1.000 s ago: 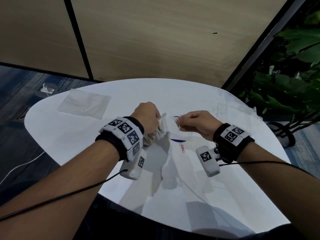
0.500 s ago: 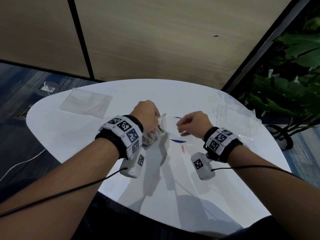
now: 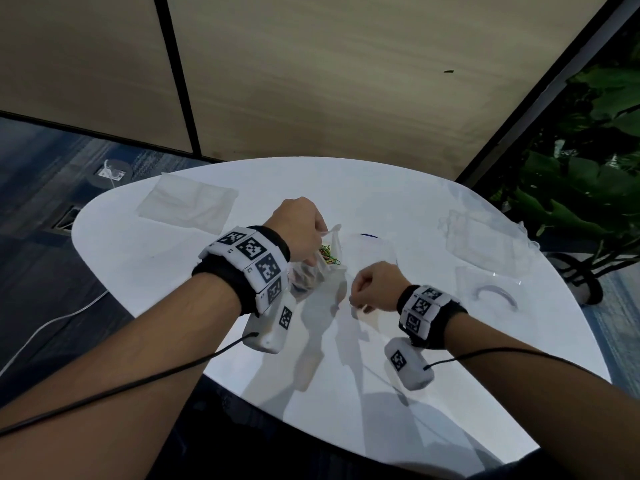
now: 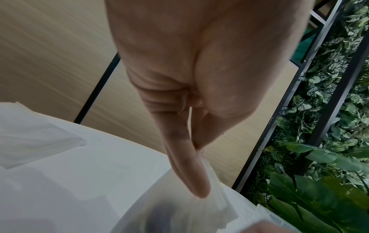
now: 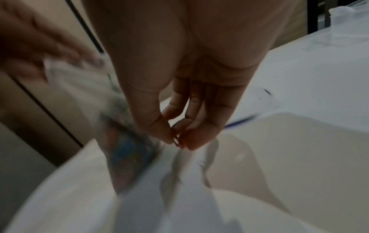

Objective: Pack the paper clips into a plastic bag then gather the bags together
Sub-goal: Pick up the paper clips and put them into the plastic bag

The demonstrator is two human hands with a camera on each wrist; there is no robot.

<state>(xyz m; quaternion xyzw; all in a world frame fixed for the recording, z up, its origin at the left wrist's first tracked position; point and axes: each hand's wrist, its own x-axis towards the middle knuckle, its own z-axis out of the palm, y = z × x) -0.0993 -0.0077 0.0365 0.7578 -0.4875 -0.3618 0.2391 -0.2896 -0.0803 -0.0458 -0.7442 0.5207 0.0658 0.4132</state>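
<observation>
While our left hand (image 3: 300, 227) holds the plastic bag (image 3: 320, 271) up by its rim at the centre of the head view, the white table (image 3: 173, 268) fills the middle of the frame beneath it, with a flat stack of empty bags (image 3: 188, 204) at its upper left and clear plastic packaging (image 3: 485, 240) at its right. The bag hangs with its long axis near vertical, mouth pointing up and slightly toward the right of the frame, its bottom resting on or just above the table; we cannot tell which. In the left wrist view the thumb (image 4: 187, 165) is pressed along the gathered rim, a narrow pinch on the film. Coloured paper clips (image 3: 329, 256) show through the bag just under the mouth.

Our right hand (image 3: 375, 287) sits lower right of the bag, close beside it, fingers curled. In the right wrist view the fingertips (image 5: 159, 134) pinch one small paper clip (image 5: 176, 140); motion blur keeps us from reading its colour or which way it lies.

To do this step well, we judge that we should keep the mouth held open and steady, carry the clip over the rim before letting go, and release it with its length in line with the opening so it does not catch on the film.
</observation>
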